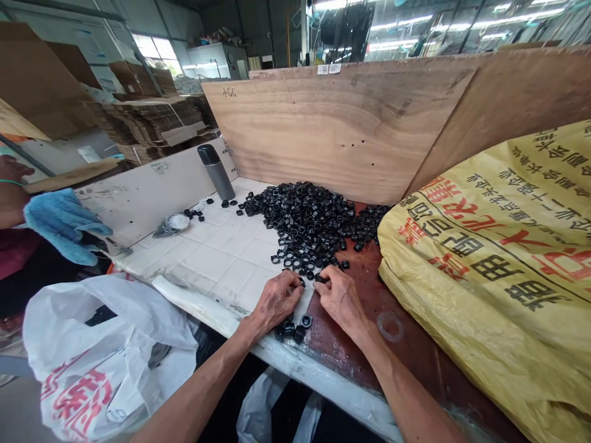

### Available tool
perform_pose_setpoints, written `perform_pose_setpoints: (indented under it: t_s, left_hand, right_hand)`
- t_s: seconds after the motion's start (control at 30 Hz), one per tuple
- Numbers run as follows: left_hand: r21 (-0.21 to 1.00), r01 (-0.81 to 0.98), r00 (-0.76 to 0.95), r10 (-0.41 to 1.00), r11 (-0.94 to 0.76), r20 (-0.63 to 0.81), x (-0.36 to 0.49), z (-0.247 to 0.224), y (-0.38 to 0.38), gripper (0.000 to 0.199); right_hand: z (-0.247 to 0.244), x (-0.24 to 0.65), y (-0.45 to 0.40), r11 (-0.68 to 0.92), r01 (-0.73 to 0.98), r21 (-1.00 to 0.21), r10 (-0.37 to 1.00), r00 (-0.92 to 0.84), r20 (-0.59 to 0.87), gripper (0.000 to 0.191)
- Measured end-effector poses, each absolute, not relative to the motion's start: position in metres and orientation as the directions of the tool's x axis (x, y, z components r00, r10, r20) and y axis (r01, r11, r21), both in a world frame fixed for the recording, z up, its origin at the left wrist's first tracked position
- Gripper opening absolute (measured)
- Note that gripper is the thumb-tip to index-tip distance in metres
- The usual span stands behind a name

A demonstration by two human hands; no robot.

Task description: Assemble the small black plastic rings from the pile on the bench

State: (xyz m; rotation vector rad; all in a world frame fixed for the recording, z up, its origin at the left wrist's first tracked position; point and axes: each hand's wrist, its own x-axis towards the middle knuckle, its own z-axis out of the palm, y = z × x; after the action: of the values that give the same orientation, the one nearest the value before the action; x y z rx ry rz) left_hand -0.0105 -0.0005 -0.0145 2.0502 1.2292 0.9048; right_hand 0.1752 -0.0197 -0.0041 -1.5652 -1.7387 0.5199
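At a tiled tabletop (221,258), facing plywood (314,126), near cardboard (138,123).
Pinching black parts (319,279) in left hand (277,298) and right hand (340,297).

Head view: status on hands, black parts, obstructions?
Left hand, right hand: each pinching a small black part. Black pile just ahead. Yellow sack right of pile, not between it and hands.

Left hand (279,298) and right hand (340,296) pinch, fingers (294,287) curled.

Black characters “用配” (487,266) on yellow sack (498,344)
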Motion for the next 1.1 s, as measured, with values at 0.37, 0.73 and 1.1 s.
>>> perform_pose_setpoints:
  t_s: [0.37,0.73,1.1]
  left_hand:
    - [0.922,0.308,0.235,0.958,-0.235,0.166,-0.010,-0.012,-0.002,0.026]
    - [0.931,0.254,0.272,0.943,-0.264,0.194,-0.014,-0.019,-0.003,0.034]
    - [0.962,0.046,0.263,0.932,-0.269,0.248,-0.016,-0.016,-0.006,0.027]
  right_hand:
    - [0.008,0.162,-0.022,-0.012,0.160,-0.987,1.000,-0.009,-0.014,0.025]
    - [0.007,0.156,-0.027,0.374,0.463,-0.803,0.923,-0.102,0.371,0.017]
    - [0.006,0.160,-0.026,0.332,0.425,-0.842,0.938,-0.057,0.341,0.019]
